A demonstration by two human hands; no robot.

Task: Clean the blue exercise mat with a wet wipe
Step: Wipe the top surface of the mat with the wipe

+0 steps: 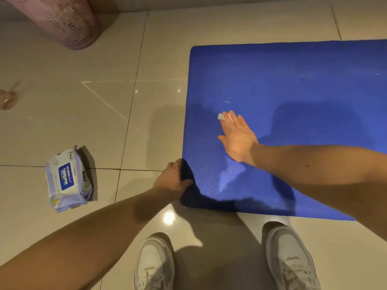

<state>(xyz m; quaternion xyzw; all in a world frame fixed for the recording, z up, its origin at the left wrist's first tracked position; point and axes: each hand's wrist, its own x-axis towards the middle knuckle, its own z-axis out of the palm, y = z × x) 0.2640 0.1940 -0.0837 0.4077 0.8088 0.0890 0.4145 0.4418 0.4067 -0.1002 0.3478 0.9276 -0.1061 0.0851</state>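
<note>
The blue exercise mat (293, 84) lies flat on the tiled floor at the right. My left hand (172, 180) grips the mat's near left edge, which is lifted and folded a little. My right hand (237, 139) lies over the mat's left part with straight fingers. A small white wet wipe (220, 116) shows at its fingertips, pressed on the mat. A shiny damp streak (228, 176) shows on the mat below that hand.
A pack of wet wipes (68, 178) lies on the tiles to the left. A pink perforated basket (62, 19) stands at the top left. My two white shoes (155, 264) (291, 258) stand on the floor just before the mat's near edge.
</note>
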